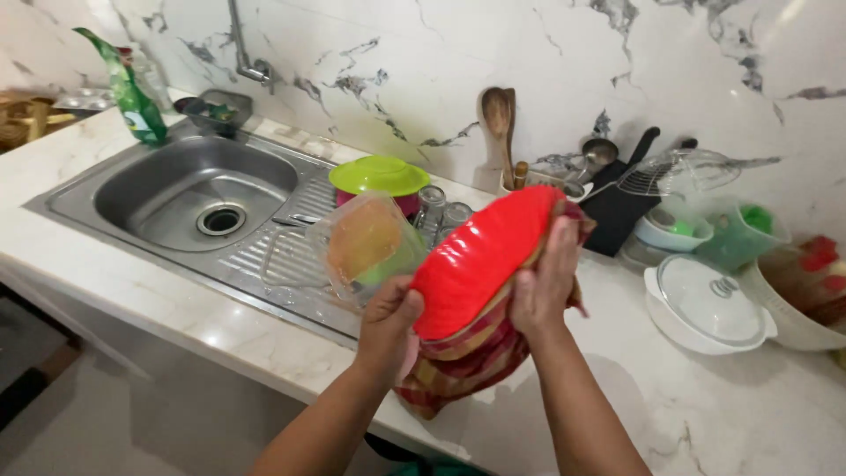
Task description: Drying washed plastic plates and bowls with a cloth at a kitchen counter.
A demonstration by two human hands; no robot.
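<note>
A red plastic plate [480,256] is held tilted above the counter edge, its underside facing me. My left hand [388,330] grips its lower left rim. My right hand [546,282] presses a red and yellow checked cloth [458,370] against the plate's right side; the cloth hangs down below the plate. Just left of the plate, a clear plastic container [366,247] with something orange and green inside stands on the sink's drainboard.
A steel sink [198,189] lies to the left, with a green dish soap pouch [132,92] behind it. A green lid [379,174], glasses [441,211], wooden spoons [500,123], a white lidded dish [705,304] and bowls crowd the marble counter [705,414].
</note>
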